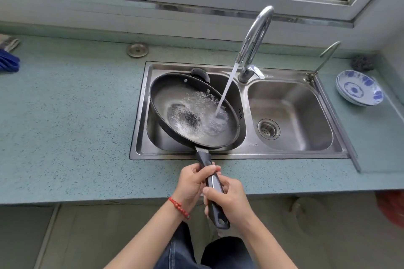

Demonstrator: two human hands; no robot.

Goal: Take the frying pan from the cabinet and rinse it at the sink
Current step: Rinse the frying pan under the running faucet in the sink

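Observation:
A black frying pan (172, 96) is held tilted over the left basin of the steel double sink (247, 152). Its long dark handle reaches back over the counter edge toward me. My left hand (192, 183) grips the handle's upper part; a red bead bracelet is on that wrist. My right hand (229, 201) grips the handle lower down, near its end. Water streams from the curved chrome faucet (254, 37) into the pan's right side, and it splashes and pools there.
The right basin (290, 102) has a drain strainer. A stack of blue-and-white bowls (359, 88) sits on the counter at right, a dark scrubber (361, 63) behind it. A small second tap (325, 59) stands at the sink's right corner. Blue cloth (8, 62) lies far left.

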